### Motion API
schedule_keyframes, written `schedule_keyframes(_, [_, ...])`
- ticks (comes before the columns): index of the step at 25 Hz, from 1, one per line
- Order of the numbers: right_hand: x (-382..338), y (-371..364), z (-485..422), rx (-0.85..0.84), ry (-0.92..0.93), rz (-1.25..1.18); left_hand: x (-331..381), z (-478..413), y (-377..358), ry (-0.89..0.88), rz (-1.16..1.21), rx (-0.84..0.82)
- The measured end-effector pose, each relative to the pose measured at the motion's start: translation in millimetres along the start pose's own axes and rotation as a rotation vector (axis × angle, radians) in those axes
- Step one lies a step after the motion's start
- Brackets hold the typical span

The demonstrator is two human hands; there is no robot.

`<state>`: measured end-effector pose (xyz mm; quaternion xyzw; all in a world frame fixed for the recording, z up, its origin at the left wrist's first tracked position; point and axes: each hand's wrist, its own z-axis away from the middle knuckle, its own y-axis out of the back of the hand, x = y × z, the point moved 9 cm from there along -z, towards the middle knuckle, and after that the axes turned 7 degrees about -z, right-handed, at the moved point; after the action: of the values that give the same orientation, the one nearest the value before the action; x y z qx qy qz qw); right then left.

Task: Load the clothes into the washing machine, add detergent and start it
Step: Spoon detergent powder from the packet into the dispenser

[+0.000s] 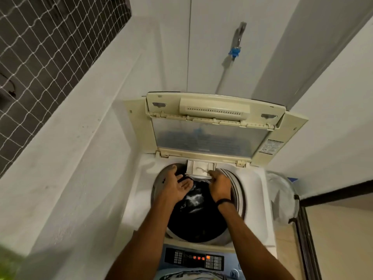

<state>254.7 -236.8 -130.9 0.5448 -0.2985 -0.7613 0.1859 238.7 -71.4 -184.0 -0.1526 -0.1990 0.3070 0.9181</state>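
Note:
A top-loading washing machine (pixel 139 199) stands below me with its lid (pixel 210 136) folded up against the wall. Dark clothes (pixel 193 211) lie in the drum. At the drum's far rim a white detergent drawer (pixel 199 170) is pulled out. My right hand (pixel 221 185) is closed on the drawer's front edge. My left hand (pixel 177 183) hovers palm up over the drum's left side, fingers spread and holding nothing. The control panel (pixel 194 259) at the near edge shows lit orange digits.
A tap with a blue fitting (pixel 235 51) and hose sits on the wall above the lid. A white mesh laundry basket (pixel 282 197) stands right of the machine. White walls close in on both sides; a netted window (pixel 40 57) is upper left.

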Motion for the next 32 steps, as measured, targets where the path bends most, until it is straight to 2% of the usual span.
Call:
schedule_keyframes(6, [-14.6, 7.1, 9.0, 0.136, 0.220, 0.053, -7.1, -15.9, -3.4, 0.040, 0.031, -0.008])
schedule_keyframes(11, [-26.0, 23.3, 14.3, 0.226, 0.272, 0.013, -5.2, -15.0, -7.7, 0.026, 0.018, -0.035])
schedule_keyframes(14, [-11.0, 29.6, 7.2, 0.234, 0.093, -0.064, -1.5, -9.6, -7.0, -0.002, 0.001, -0.044])
schedule_keyframes(18, [17.6, 25.5, 5.6, 0.182, -0.276, -0.466, 11.2, 11.2, -5.0, -0.084, -0.019, -0.053])
schedule_keyframes(21, [8.9, 9.1, 13.5, 0.068, -0.422, -0.905, 35.1, 46.9, 0.4, -0.250, -0.076, -0.020])
schedule_keyframes(23, [-18.9, 4.0, 24.7, -0.026, -0.442, -1.087, 57.0, 83.0, 7.8, -0.405, -0.124, 0.036])
schedule_keyframes(27, [-87.8, -7.6, 56.6, -0.248, -0.374, -1.198, 98.7, 179.5, 35.0, -0.750, -0.151, 0.170])
schedule_keyframes(32, [-184.0, -30.9, 121.4, -0.514, -0.220, -1.191, 118.2, 315.2, 91.6, -1.144, -0.118, 0.353])
